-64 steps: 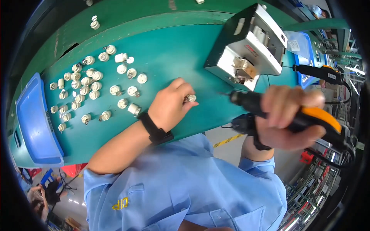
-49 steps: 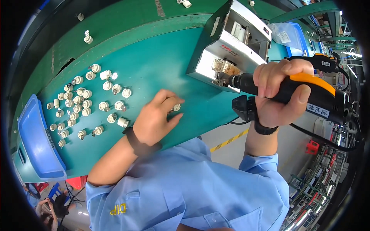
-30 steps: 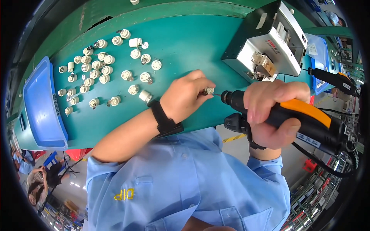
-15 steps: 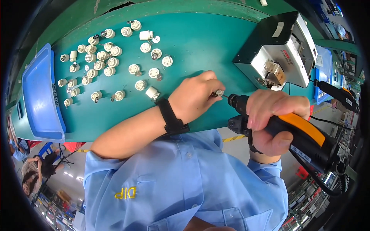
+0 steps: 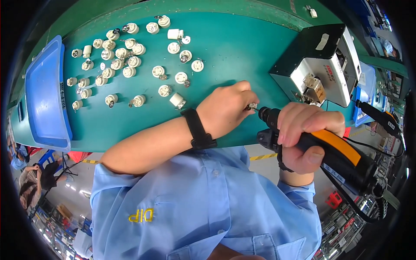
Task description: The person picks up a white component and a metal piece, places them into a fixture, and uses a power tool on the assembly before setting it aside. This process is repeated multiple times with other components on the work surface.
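My left hand (image 5: 227,106) pinches a small part (image 5: 252,106), pale and dark, between thumb and fingertips above the green mat. Most of this part is hidden by the fingers. My right hand (image 5: 307,134) is wrapped round a black and orange electric screwdriver (image 5: 338,151), lying nearly level with its nose toward my left hand. The thin bit reaches the pinched part; whether it sits in a screw I cannot tell. Just left of my left wrist, a white lamp socket (image 5: 177,100) lies on its side. Several more white lamp sockets (image 5: 116,64) are spread over the mat's left half, many with small dark metal pieces beside them.
A black and silver box-shaped machine (image 5: 318,65) stands at the back right. At the far left lies a blue tray (image 5: 45,99). Another black and orange screwdriver (image 5: 377,112) is beyond the machine at right. People sit in the background at lower left.
The whole view has shifted slightly, so the mat's things appear a little farther right. Both hands keep their grips, and the screwdriver's bit stays at the small part.
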A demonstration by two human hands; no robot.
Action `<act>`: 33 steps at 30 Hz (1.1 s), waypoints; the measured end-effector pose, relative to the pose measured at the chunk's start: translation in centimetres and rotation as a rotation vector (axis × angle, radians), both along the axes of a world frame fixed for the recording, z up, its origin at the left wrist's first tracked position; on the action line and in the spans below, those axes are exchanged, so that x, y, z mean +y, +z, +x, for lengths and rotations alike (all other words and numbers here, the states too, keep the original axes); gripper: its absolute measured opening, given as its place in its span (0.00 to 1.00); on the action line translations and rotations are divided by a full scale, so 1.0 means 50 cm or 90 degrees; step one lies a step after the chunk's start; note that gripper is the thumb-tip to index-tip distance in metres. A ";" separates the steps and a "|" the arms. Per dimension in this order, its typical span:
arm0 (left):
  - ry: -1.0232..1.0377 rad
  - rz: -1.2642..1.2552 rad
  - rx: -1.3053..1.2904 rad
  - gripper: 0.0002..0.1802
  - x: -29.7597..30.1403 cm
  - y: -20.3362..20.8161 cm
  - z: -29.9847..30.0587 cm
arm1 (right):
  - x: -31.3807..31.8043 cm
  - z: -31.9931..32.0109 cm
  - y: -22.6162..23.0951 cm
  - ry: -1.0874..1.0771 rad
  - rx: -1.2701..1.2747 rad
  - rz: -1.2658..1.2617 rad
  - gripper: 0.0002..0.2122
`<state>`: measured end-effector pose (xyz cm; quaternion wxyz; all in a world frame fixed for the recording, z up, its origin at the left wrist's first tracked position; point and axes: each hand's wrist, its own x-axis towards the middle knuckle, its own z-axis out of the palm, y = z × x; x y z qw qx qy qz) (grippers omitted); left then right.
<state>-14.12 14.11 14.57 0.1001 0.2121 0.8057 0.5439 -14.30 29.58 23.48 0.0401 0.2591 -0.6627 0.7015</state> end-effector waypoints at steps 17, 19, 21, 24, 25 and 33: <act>0.194 -0.482 0.484 0.13 -0.144 0.030 -0.446 | 0.152 0.026 0.056 -0.136 0.125 -0.173 0.18; 0.172 -0.437 0.584 0.15 -0.123 0.011 -0.474 | 0.164 0.031 0.066 -0.166 0.132 -0.171 0.18; 0.052 -0.468 0.421 0.13 -0.119 0.016 -0.494 | 0.177 0.026 0.080 -0.186 0.145 -0.179 0.18; -0.016 -0.432 0.325 0.11 -0.079 0.064 -0.455 | 0.191 0.019 0.094 -0.203 0.155 -0.190 0.19; 0.000 -0.394 0.307 0.10 -0.062 0.086 -0.418 | 0.196 0.017 0.092 -0.198 0.163 -0.201 0.19; -0.144 -0.237 0.067 0.10 0.010 0.096 -0.052 | 0.178 -0.022 0.082 -0.247 0.127 -0.189 0.21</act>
